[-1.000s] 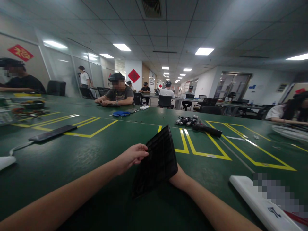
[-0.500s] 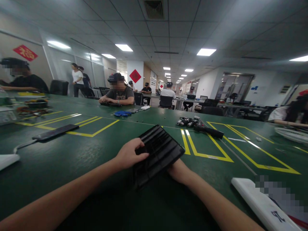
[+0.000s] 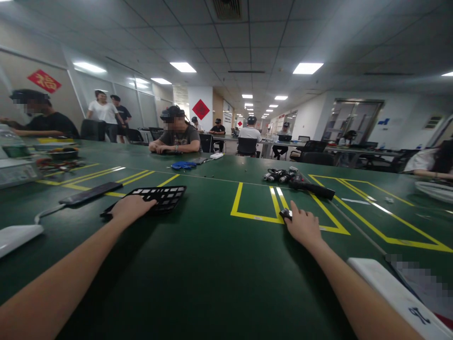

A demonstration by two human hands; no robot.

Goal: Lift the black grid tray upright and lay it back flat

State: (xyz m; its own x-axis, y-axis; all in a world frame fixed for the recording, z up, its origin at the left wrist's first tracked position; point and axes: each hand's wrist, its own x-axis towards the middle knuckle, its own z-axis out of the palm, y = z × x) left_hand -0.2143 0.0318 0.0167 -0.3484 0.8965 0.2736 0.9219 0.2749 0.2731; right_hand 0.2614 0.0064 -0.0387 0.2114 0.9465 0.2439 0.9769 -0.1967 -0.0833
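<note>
My left hand is closed on the near edge of a flat black panel with a grid of cells, its thumb lying over it. Pale squares show in several cells; the panel is tilted and appears just above the table on the left. On the right, my right hand is low over the green table, thumb and forefinger around a small dark object with a light patch. That object sits by a yellow tape line; its kind is too small to tell.
Behind my right hand lie a bundle of black cables and a black cylinder. A dark bar on a cord lies left, blue gloves farther back. A white power strip is near right. People sit around.
Both hands held the panel at the middle before. My left hand has carried it left and turned it; my right hand has left it and moved right to the small dark object.
</note>
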